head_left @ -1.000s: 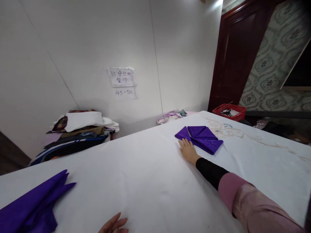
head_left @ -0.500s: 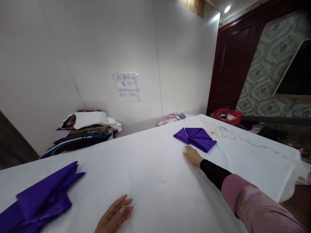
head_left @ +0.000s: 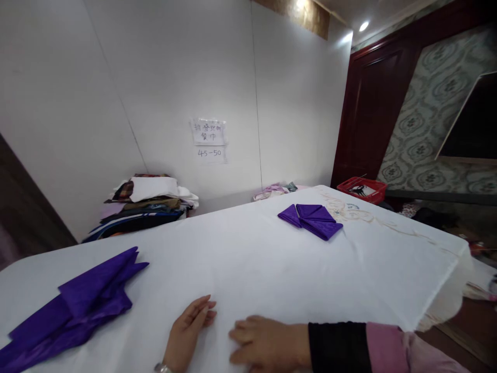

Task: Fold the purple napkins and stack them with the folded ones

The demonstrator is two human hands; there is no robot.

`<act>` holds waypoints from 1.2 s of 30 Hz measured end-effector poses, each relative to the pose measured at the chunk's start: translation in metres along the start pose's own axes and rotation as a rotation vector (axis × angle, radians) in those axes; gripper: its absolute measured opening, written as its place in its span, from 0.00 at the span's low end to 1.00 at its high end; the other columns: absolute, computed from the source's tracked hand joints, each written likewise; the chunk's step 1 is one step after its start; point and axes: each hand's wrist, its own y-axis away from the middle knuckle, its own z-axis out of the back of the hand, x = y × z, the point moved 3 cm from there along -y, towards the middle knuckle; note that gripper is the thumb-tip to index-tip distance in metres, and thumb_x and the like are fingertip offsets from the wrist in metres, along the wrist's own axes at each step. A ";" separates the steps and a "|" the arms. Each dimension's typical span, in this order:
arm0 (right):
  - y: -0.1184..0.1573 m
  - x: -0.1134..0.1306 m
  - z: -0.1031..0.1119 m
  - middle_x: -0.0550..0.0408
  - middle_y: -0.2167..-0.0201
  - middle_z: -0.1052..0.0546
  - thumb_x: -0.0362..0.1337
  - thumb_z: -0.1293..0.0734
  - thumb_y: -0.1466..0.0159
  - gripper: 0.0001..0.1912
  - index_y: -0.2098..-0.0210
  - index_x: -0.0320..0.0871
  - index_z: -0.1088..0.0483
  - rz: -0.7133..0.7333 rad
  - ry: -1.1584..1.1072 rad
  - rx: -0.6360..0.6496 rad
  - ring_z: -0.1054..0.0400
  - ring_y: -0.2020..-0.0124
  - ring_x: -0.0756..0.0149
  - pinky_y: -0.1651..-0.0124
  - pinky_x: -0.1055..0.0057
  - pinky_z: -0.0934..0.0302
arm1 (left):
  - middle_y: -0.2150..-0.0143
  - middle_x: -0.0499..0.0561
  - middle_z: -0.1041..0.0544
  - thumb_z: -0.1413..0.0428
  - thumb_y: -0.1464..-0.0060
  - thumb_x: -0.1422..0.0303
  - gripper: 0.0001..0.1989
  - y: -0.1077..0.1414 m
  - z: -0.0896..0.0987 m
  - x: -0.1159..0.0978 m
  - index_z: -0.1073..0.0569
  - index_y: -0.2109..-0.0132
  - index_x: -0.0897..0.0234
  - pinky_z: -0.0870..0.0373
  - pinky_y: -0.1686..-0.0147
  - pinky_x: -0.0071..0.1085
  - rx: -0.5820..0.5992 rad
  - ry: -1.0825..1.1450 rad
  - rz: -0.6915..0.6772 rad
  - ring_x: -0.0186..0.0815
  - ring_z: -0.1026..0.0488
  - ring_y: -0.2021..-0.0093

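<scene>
One folded purple cloth, laid flat in angular, wedge-like panels, was placed towards the far right part of the white-covered bench. One loose purple cloth, creased and pointed at one end, was spread at the left of the same bench, well apart from the first.

Hands, two, were held apart at the near side, between the cloths. The left hand was turned sideways, its fingers slightly bent, with a metallic band at the wrist. The right hand was held palm down, fingers spread and slightly blurred; whether the bench cover was touched cannot be told. Its wrist was covered by a black cuff and a pink sleeve.

Beyond the far edge: one clothes pile, stacked at left; pale fabrics; one red basket, at right. Handwritten sheets were fixed to the white wall.
</scene>
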 end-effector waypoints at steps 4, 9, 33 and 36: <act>-0.024 0.023 -0.008 0.53 0.56 0.28 0.37 0.43 0.35 0.13 0.52 0.43 0.37 0.198 -0.047 0.030 0.39 0.52 0.67 0.52 0.74 0.47 | 0.70 0.51 0.21 0.40 0.68 0.51 0.23 -0.008 0.015 0.010 0.26 0.65 0.62 0.25 0.66 0.36 -0.081 -0.190 -0.113 0.40 0.24 0.70; -0.042 0.026 -0.016 0.54 0.61 0.27 0.43 0.40 0.38 0.12 0.60 0.43 0.33 0.014 -0.107 -0.074 0.36 0.55 0.67 0.53 0.73 0.44 | 0.67 0.49 0.21 0.45 0.63 0.54 0.20 -0.017 0.051 0.013 0.27 0.63 0.59 0.27 0.62 0.36 -0.210 -0.384 -0.151 0.41 0.24 0.66; -0.021 0.009 -0.032 0.53 0.65 0.24 0.36 0.42 0.39 0.11 0.64 0.44 0.27 -0.394 -0.762 -0.414 0.31 0.63 0.64 0.58 0.68 0.38 | 0.70 0.47 0.23 0.49 0.53 0.72 0.06 0.008 0.097 0.002 0.28 0.68 0.60 0.33 0.65 0.27 -0.764 -0.585 -0.167 0.33 0.27 0.68; -0.020 0.005 -0.039 0.52 0.64 0.24 0.40 0.42 0.38 0.13 0.64 0.45 0.27 -0.383 -0.806 -0.366 0.31 0.62 0.63 0.57 0.68 0.38 | 0.69 0.48 0.23 0.49 0.55 0.78 0.11 0.000 0.105 0.012 0.27 0.65 0.62 0.32 0.65 0.26 -0.823 -0.567 -0.155 0.31 0.26 0.68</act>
